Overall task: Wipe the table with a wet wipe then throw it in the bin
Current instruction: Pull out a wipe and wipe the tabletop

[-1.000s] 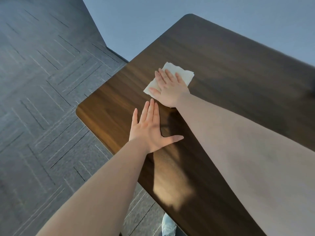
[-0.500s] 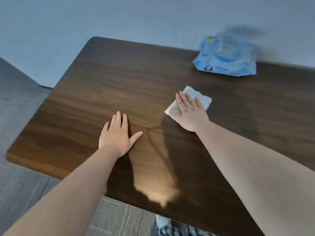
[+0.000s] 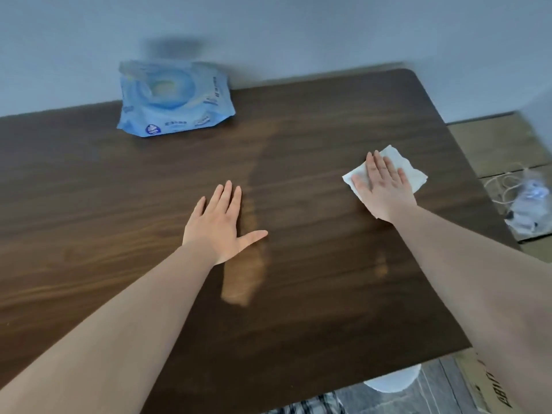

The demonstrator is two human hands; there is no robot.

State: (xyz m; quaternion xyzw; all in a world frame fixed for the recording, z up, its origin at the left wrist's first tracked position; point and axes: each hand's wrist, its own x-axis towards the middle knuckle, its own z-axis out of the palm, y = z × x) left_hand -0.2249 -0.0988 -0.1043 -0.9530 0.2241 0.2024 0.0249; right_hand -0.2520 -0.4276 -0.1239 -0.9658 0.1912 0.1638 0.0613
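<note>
On the dark wooden table [image 3: 298, 309], the right hand [image 3: 385, 189] presses flat on the white wet wipe [image 3: 409, 171] near the right edge, the left hand [image 3: 218, 225] rests flat and empty, and a blue wipes pack [image 3: 173, 100] lies shut by the wall.

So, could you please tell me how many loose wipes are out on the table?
1: a white wipe lies under the right hand near the table's right edge. Others may sit inside the blue pack.

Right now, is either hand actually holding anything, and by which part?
Neither grips anything. The right hand presses flat on the middle of the white wet wipe; the left hand lies bare on the dark wooden table.
</note>
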